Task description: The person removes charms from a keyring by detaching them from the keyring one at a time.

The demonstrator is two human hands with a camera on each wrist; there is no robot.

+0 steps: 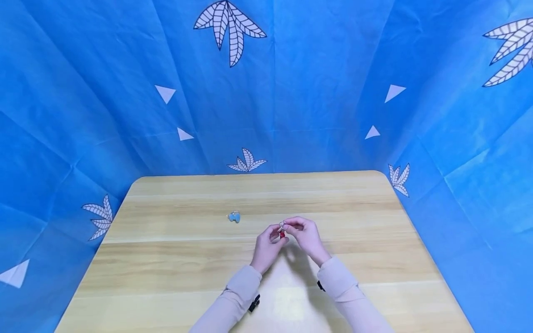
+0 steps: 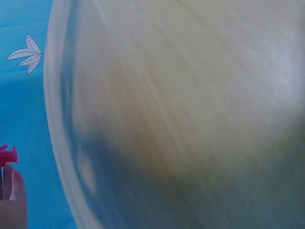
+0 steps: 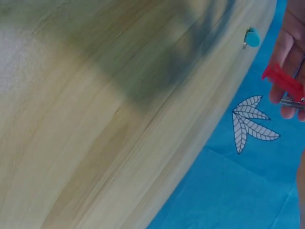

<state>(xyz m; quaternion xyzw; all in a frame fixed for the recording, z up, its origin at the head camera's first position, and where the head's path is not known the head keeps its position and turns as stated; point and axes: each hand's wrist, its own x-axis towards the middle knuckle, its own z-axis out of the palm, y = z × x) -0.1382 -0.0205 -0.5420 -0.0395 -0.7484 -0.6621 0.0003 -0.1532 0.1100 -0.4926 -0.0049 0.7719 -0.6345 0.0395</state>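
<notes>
Both hands meet above the table, right of its middle in the head view, around a small red trinket (image 1: 282, 234) with a silvery metal ring (image 1: 281, 225). My left hand (image 1: 268, 249) holds the red part between thumb and fingers. From the other side, my right hand (image 1: 306, 237) pinches the metal at the top. In the right wrist view the red trinket (image 3: 284, 81) looks elongated, with a silvery metal piece (image 3: 290, 102) beside it and fingers behind. The left wrist view catches only part of the red trinket (image 2: 8, 156) above fingertips at its edge.
A small light-blue trinket (image 1: 235, 216) with a bit of metal lies on the wooden table (image 1: 166, 259), beyond the hands and to their left. Blue cloth (image 1: 316, 92) with white leaf and triangle prints hangs behind and on both sides.
</notes>
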